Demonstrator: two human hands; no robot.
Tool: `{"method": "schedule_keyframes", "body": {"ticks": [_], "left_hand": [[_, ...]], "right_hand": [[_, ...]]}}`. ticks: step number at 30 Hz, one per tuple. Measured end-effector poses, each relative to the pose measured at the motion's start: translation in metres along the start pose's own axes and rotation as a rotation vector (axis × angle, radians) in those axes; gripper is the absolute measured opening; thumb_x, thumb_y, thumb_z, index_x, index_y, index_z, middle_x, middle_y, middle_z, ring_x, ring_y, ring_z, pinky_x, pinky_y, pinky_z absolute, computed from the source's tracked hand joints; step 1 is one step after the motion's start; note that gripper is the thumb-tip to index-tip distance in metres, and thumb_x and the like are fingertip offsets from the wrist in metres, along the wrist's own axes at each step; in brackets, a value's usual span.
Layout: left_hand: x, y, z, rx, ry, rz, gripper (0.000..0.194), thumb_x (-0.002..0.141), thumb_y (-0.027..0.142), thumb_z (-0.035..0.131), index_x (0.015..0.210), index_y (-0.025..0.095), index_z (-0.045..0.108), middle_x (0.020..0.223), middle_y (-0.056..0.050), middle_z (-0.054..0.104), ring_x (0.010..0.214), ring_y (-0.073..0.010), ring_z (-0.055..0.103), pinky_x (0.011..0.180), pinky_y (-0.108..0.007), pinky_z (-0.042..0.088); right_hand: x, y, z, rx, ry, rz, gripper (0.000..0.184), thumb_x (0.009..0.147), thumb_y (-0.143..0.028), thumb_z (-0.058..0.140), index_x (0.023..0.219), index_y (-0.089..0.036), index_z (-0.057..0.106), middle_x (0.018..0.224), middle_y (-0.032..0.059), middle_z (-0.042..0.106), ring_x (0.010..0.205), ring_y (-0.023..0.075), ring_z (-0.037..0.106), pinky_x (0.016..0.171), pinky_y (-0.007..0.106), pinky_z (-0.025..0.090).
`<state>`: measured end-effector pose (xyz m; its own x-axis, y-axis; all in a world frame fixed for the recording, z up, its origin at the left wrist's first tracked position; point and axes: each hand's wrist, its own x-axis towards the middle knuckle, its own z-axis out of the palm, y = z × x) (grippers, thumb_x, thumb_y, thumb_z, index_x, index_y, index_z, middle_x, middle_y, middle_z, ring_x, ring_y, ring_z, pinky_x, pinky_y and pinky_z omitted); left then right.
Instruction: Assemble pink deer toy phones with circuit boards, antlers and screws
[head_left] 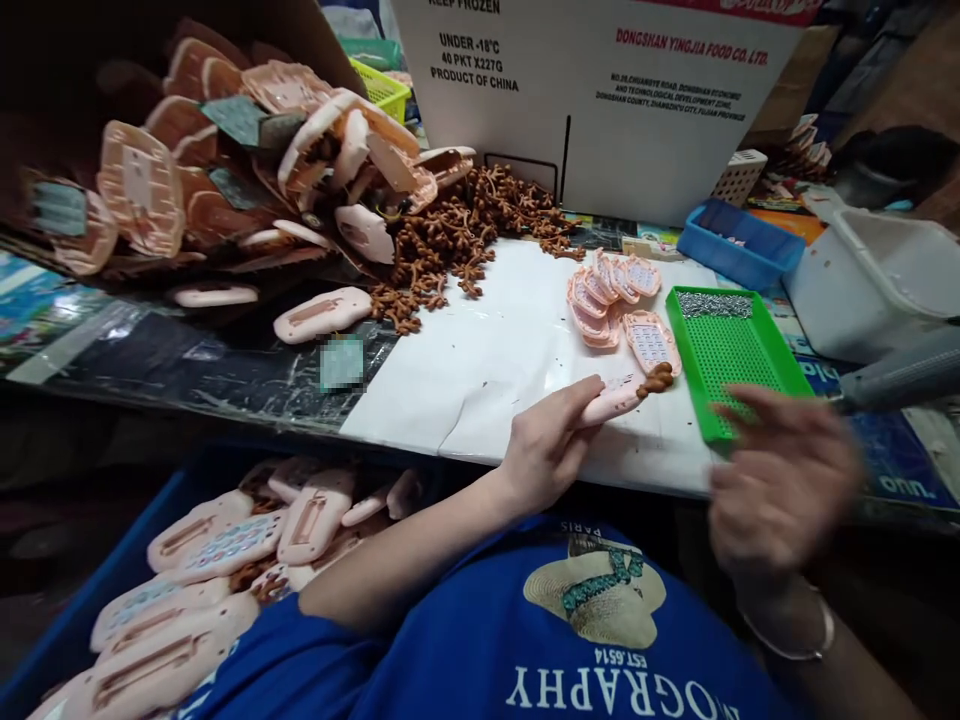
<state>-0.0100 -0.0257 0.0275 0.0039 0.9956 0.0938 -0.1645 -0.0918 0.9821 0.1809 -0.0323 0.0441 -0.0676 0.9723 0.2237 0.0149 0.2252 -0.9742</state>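
My left hand [551,435] is closed around a pink plastic toy phone [611,402], held just above the near edge of the white work surface. A brown knobbly plastic piece [656,380] sticks out of the phone's far end. Smeared by motion, my right hand [780,480] hovers by the near right corner of a green perforated tray [799,375]; whether its fingers hold anything is not visible. Small silvery screws [716,303] lie along the tray's far end. Left of the tray are several pink half-shells [651,340] with keypad parts inside.
Brown plastic pieces [442,235] are heaped on the table beside a carton spilling pink shells [142,190]. A blue bin [187,480] of pink phones stands below left. A white carton [585,110] closes off the back; a powered screwdriver [900,375] lies at right.
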Motion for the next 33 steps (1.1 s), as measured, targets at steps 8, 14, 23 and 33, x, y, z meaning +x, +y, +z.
{"method": "schedule_keyframes", "body": {"ticks": [8, 14, 23, 33], "left_hand": [[-0.005, -0.010, -0.007, 0.205, -0.230, 0.179, 0.036, 0.079, 0.012, 0.071, 0.112, 0.027, 0.074, 0.136, -0.010, 0.065, 0.141, -0.0271, 0.047, 0.123, -0.047, 0.022], [-0.008, -0.008, -0.024, 0.099, -0.052, 0.085, 0.046, 0.082, 0.024, 0.074, 0.127, 0.025, 0.062, 0.146, -0.012, 0.053, 0.135, -0.0263, 0.050, 0.111, -0.039, 0.041], [0.001, -0.002, -0.027, -0.293, -0.351, -0.491, 0.042, 0.078, 0.038, 0.080, 0.108, 0.017, 0.059, 0.093, -0.003, 0.070, 0.080, -0.0138, 0.066, 0.073, -0.024, 0.051], [-0.004, -0.001, -0.028, -0.353, -0.046, -0.381, 0.041, 0.074, 0.035, 0.082, 0.102, 0.018, 0.057, 0.092, 0.000, 0.071, 0.075, -0.0114, 0.066, 0.067, -0.021, 0.052]], "right_hand": [[0.012, 0.029, 0.031, 0.482, -0.005, 0.344, 0.051, 0.078, -0.031, 0.075, 0.126, -0.032, 0.056, 0.127, 0.0016, 0.068, 0.119, 0.0234, 0.063, 0.104, 0.042, 0.053], [0.027, 0.036, 0.018, 0.500, -0.048, 0.472, 0.044, 0.076, -0.026, 0.073, 0.120, -0.026, 0.062, 0.113, 0.0010, 0.073, 0.102, 0.0203, 0.068, 0.085, 0.032, 0.057], [0.038, 0.032, 0.013, 0.210, -0.221, 0.406, 0.043, 0.081, -0.040, 0.076, 0.119, -0.028, 0.061, 0.095, -0.0011, 0.068, 0.081, 0.0138, 0.062, 0.073, 0.025, 0.052], [0.034, 0.040, 0.019, 0.277, -0.227, 0.378, 0.044, 0.087, -0.052, 0.067, 0.123, -0.030, 0.056, 0.106, 0.0027, 0.067, 0.084, 0.0140, 0.065, 0.069, 0.025, 0.057]]}}
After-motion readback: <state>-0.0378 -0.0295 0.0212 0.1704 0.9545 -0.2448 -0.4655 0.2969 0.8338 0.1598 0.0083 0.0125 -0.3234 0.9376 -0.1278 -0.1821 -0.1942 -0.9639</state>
